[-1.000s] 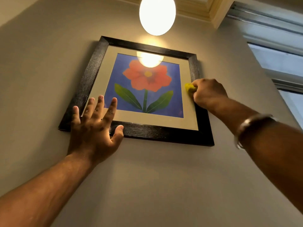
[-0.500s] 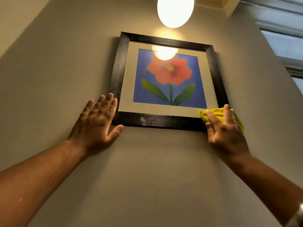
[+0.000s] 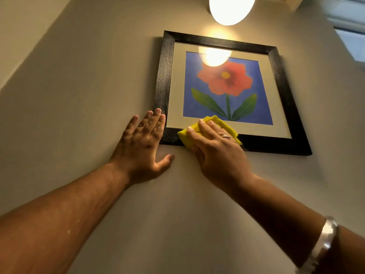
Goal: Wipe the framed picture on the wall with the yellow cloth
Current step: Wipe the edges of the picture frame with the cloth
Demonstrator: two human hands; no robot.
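A framed picture [image 3: 284,91] hangs on the beige wall, black frame, cream mat, a red flower on blue. My right hand [image 3: 215,149] presses the yellow cloth [image 3: 184,135] flat against the frame's bottom edge, near its lower left corner. Part of the cloth is hidden under my fingers. My left hand [image 3: 145,145] lies flat on the wall with fingers spread, its fingertips touching the frame's lower left corner. It holds nothing.
A glowing round lamp [image 3: 231,8] hangs above the picture and reflects in the glass. A window [image 3: 353,42] sits at the upper right. A wall corner runs along the upper left.
My right hand has slid the cloth leftward along the bottom edge, from the lower right corner to near the lower left. My left hand stays at the lower left corner.
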